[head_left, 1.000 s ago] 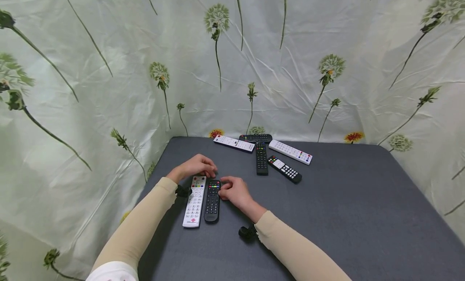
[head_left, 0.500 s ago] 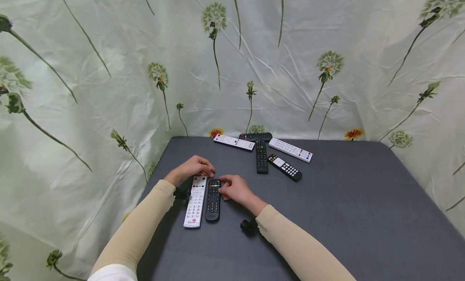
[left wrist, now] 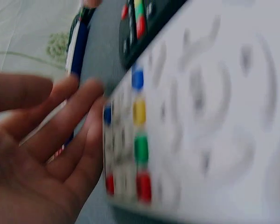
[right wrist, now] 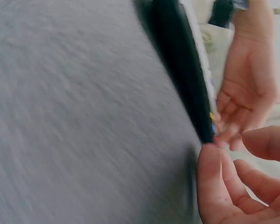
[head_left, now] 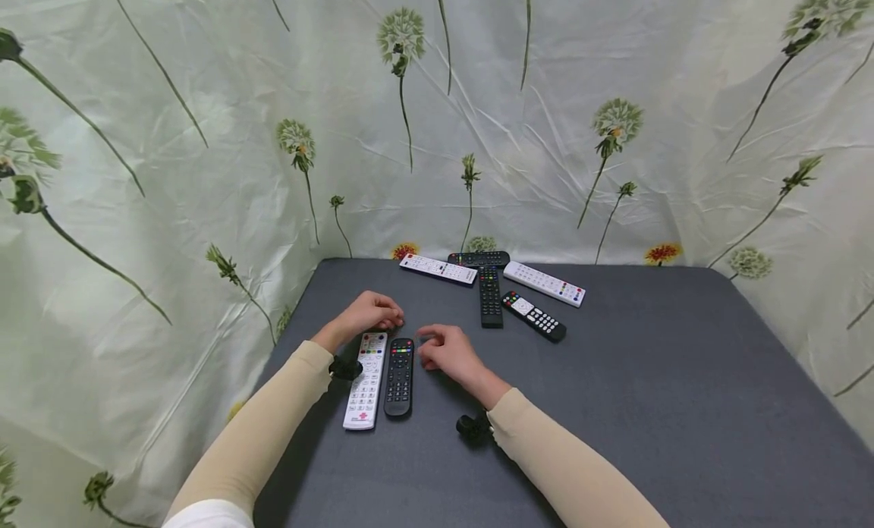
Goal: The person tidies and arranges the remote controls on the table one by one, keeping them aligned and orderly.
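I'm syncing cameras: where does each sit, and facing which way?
Head: on the head, forward and down over the table; left hand, right hand, sleeves show.
Left wrist: on that wrist, toward the near white remote; left hand shows.
Right wrist: on that wrist, toward the near black remote; both hands show.
Head and right wrist share both hands.

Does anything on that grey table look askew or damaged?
I see no damage. The three black and two white remotes scattered at the back look askew, lying at mixed angles, whereas the long white remote and rounded black remote in front lie almost parallel.
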`<state>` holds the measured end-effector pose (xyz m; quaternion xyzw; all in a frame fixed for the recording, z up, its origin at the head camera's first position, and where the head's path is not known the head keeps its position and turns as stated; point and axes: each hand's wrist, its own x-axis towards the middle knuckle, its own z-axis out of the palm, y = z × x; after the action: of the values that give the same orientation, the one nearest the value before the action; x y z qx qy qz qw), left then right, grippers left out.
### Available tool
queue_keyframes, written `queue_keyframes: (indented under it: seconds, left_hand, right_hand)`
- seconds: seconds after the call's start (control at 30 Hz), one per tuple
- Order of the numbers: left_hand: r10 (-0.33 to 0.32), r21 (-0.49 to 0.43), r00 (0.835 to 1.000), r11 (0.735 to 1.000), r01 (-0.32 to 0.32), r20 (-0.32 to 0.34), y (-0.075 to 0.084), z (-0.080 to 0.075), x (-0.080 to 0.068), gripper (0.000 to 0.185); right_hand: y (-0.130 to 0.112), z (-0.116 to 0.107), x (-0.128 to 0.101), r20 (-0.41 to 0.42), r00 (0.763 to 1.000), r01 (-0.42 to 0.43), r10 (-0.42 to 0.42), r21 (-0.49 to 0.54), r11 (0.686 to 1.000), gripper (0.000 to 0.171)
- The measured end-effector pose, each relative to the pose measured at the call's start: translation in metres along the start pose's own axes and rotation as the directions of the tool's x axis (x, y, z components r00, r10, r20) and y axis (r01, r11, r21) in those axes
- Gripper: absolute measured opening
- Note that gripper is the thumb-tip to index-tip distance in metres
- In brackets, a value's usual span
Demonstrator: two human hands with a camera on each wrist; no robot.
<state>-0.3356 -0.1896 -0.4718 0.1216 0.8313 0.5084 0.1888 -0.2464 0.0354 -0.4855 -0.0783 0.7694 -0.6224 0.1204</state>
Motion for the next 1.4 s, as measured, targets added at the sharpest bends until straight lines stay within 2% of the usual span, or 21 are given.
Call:
queue_keyframes:
  seconds: [0.13, 0.23, 0.43, 0.6, 0.73, 0.93, 1.17, 1.27, 1.4]
  left_hand:
    - [-0.018, -0.034, 0.995, 0.999, 0.014, -0.099, 0.007, 0.01, 0.002, 0.025]
    - [-0.034, -0.089, 0.992, 0.996, 0.023, -0.125, 0.016, 0.02, 0.004, 0.027]
    - [-0.041, -0.226, 0.995, 0.974, 0.02, -0.089, 0.041, 0.047, 0.013, 0.037]
    - [-0.064, -0.359, 0.997, 0.932, 0.046, -0.038, 0.057, 0.069, 0.02, 0.043]
    - [-0.083, -0.451, 0.996, 0.89, 0.067, -0.014, 0.063, 0.086, 0.027, 0.047]
    - [-0.147, -0.557, 0.989, 0.822, 0.114, -0.015, 0.069, 0.11, 0.038, 0.053]
    - [-0.228, -0.606, 0.973, 0.778, 0.169, -0.021, 0.07, 0.13, 0.045, 0.056]
    - [-0.243, -0.611, 0.97, 0.771, 0.18, -0.02, 0.071, 0.135, 0.047, 0.056]
    - [-0.247, -0.585, 0.968, 0.79, 0.182, -0.033, 0.073, 0.142, 0.052, 0.052]
  right_hand:
    - [-0.007, -0.019, 0.0, -0.066, 0.997, 0.035, -0.037, -0.019, 0.999, 0.042]
    - [-0.014, -0.036, 0.0, -0.122, 0.992, 0.032, -0.035, -0.026, 0.999, 0.041]
    - [-0.021, -0.069, 0.0, -0.195, 0.981, -0.004, -0.002, -0.03, 1.0, 0.04]
    - [-0.023, -0.092, -0.001, -0.242, 0.97, -0.029, 0.028, 0.002, 1.0, 0.041]
    - [-0.02, -0.106, -0.002, -0.303, 0.952, -0.05, 0.035, -0.042, 0.998, 0.04]
    - [-0.015, -0.115, -0.006, -0.366, 0.929, -0.113, 0.056, -0.137, 0.984, 0.043]
    - [-0.002, -0.111, -0.004, -0.368, 0.927, -0.125, 0.066, -0.137, 0.983, 0.046]
    - [0.002, -0.11, -0.005, -0.361, 0.928, -0.133, 0.09, -0.095, 0.987, 0.049]
    - [0.006, -0.111, -0.005, -0.362, 0.924, -0.142, 0.123, -0.025, 0.99, 0.05]
